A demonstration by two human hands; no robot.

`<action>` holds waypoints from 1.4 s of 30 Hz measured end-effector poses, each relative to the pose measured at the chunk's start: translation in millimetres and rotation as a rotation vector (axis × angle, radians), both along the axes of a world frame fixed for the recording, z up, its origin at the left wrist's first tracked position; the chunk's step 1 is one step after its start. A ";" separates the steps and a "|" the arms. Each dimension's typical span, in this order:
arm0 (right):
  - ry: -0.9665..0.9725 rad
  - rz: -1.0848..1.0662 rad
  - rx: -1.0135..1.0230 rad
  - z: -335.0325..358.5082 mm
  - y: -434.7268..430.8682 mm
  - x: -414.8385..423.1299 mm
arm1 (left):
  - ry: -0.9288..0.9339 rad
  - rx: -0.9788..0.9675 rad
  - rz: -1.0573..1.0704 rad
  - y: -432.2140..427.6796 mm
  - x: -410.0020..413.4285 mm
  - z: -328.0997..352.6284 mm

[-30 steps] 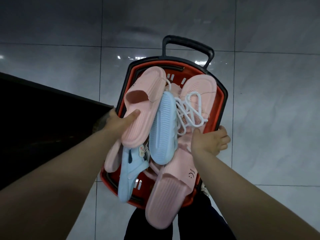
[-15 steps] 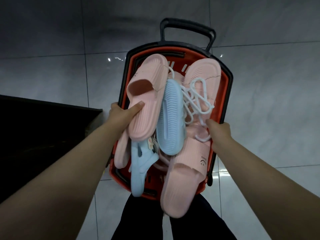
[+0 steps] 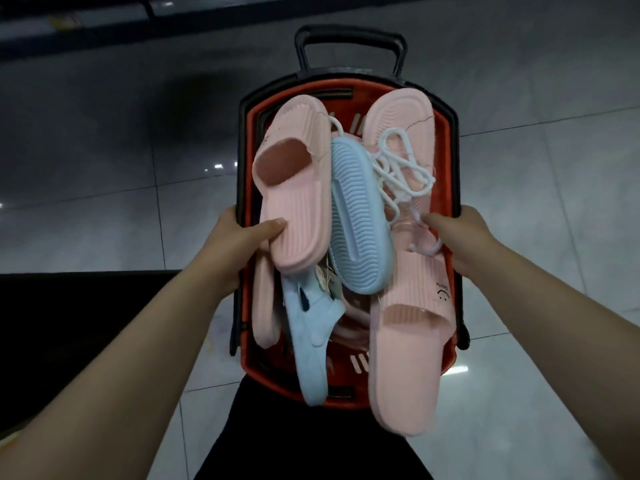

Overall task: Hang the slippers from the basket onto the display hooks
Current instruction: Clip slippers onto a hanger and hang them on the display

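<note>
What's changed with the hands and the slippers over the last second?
The right hand shifted inward from the edge of the basket to the white hangers, its thumb now touching them; a grip cannot be told. The left hand stays gripping the upper pink slipper; the other slippers lie as before.

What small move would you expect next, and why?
Probably the left hand lifts the pink ribbed rubber slipper out of the red plastic basket: its thumb presses on that top slipper, while the right hand grips the rim.

Matt ribbed slippers [image 3: 298, 202], plastic basket [image 3: 453, 188], glossy floor tiles [image 3: 554, 150]
</note>
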State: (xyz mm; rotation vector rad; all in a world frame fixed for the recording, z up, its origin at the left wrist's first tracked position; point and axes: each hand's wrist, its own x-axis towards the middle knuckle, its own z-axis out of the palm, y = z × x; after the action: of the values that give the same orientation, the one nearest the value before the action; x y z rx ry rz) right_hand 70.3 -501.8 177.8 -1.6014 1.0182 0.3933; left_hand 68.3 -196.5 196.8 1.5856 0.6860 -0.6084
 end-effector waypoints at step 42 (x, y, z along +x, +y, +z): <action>-0.210 -0.181 -0.189 158.9 -681.5 546.6 | -0.031 -0.067 -0.361 -694.9 601.0 158.8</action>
State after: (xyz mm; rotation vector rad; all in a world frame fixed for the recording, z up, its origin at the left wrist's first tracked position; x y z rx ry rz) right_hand 616.8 -1183.3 336.7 -1.6617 1.0515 0.0046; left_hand 669.3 -891.4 355.5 1.6652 0.3527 -0.8591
